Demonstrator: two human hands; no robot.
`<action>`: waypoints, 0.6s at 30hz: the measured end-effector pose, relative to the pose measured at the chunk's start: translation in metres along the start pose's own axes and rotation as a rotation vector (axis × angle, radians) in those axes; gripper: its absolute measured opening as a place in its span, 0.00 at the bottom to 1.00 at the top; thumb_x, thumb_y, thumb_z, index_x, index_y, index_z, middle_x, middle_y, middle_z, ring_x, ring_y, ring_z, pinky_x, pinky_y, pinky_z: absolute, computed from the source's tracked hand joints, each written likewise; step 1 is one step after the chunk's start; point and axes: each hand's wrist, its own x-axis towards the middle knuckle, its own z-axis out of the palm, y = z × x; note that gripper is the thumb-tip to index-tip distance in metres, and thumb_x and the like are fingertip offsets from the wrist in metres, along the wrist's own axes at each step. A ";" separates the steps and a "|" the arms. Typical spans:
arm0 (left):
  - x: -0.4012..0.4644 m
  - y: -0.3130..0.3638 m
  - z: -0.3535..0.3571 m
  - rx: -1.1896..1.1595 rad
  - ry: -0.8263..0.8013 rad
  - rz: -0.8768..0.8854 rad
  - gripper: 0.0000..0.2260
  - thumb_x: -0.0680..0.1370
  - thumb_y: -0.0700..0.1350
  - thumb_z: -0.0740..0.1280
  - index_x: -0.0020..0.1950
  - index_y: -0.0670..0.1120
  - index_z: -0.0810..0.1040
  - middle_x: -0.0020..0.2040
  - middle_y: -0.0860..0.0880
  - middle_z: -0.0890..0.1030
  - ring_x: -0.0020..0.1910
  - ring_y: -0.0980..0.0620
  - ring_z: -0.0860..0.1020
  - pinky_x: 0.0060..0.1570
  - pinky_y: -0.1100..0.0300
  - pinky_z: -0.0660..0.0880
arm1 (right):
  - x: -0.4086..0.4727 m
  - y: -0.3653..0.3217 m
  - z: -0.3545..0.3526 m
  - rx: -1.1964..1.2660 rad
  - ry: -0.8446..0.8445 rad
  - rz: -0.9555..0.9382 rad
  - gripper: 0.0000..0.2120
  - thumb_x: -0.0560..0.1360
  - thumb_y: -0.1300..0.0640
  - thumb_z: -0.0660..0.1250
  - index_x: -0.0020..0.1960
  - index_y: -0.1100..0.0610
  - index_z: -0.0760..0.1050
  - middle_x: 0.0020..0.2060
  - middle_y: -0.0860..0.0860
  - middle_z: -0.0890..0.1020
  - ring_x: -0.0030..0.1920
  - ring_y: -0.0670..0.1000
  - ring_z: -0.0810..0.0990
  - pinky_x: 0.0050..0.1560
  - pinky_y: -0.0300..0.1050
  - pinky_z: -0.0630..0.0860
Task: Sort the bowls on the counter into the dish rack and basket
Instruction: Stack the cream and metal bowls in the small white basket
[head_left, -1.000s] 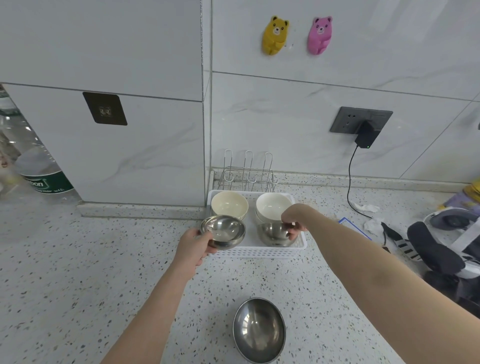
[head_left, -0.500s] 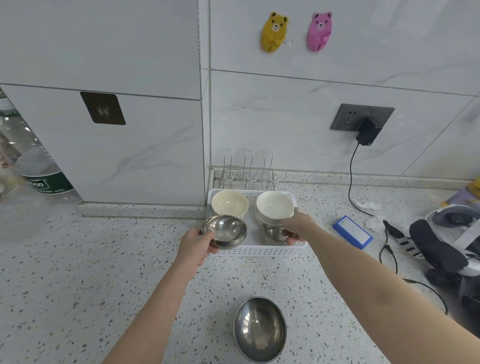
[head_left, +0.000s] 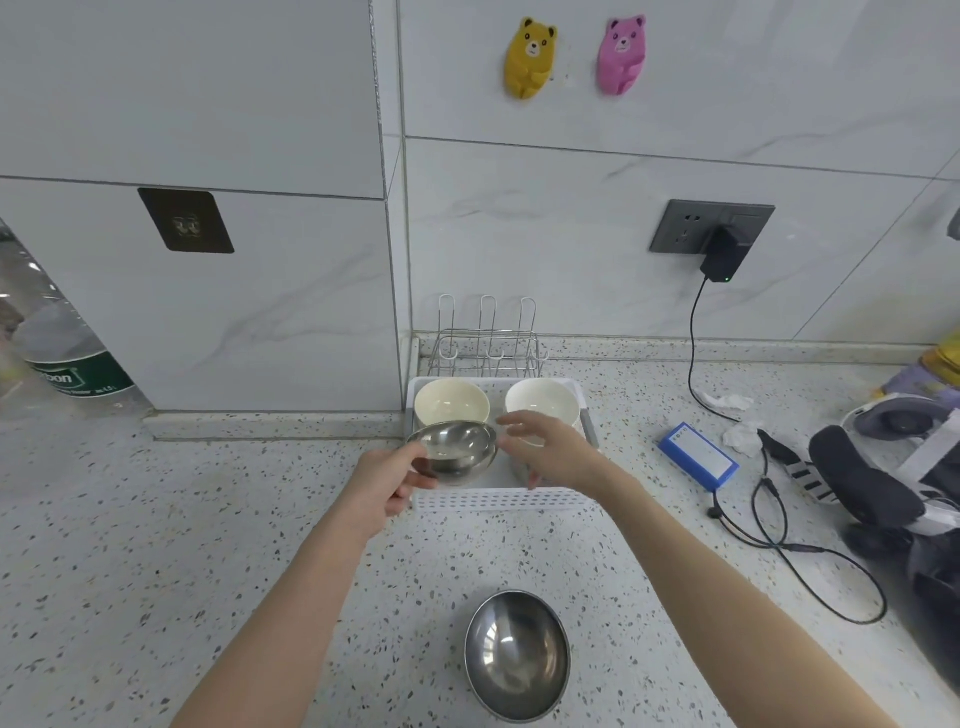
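Nearest, at about 6 o'clock on the speckled counter (head_left: 156, 545), a large steel bowl (head_left: 517, 656) sits upright, well apart from both hands. Farther out, the left hand (head_left: 387, 480) grips a small steel bowl (head_left: 453, 448) by its near-left rim — thumb on the rim, fingers curled beneath at the bowl's 7 o'clock — and holds it tilted over the front-left part of the white basket (head_left: 501, 501). The right hand (head_left: 558, 451) hovers just beside that bowl at its 3 o'clock, fingers spread and relaxed, holding nothing; whether a fingertip touches the rim cannot be told. Past the hands, in the back of the basket, a cream bowl (head_left: 451, 401) stands on the left and a white bowl (head_left: 543, 402) on the right. Behind the basket, at 12 o'clock against the wall, stands the wire dish rack (head_left: 488, 343).
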 end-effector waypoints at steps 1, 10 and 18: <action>0.001 0.002 -0.001 0.003 -0.019 -0.014 0.08 0.78 0.42 0.67 0.51 0.36 0.79 0.33 0.42 0.84 0.20 0.57 0.63 0.16 0.67 0.57 | -0.001 0.002 0.004 0.028 -0.029 -0.010 0.11 0.76 0.43 0.66 0.58 0.38 0.75 0.59 0.42 0.77 0.30 0.48 0.83 0.41 0.35 0.79; 0.008 0.004 -0.006 0.032 -0.115 -0.084 0.09 0.77 0.44 0.68 0.49 0.38 0.80 0.34 0.43 0.84 0.20 0.57 0.63 0.16 0.67 0.57 | 0.001 0.014 0.015 0.079 -0.055 0.002 0.03 0.76 0.44 0.66 0.46 0.41 0.78 0.48 0.37 0.83 0.32 0.53 0.86 0.36 0.40 0.70; 0.003 0.011 0.006 0.315 0.023 0.096 0.14 0.79 0.59 0.64 0.59 0.52 0.71 0.48 0.44 0.83 0.22 0.60 0.69 0.16 0.67 0.59 | 0.013 0.018 0.010 0.030 -0.010 0.022 0.07 0.76 0.44 0.66 0.41 0.43 0.78 0.43 0.39 0.85 0.25 0.48 0.80 0.36 0.44 0.79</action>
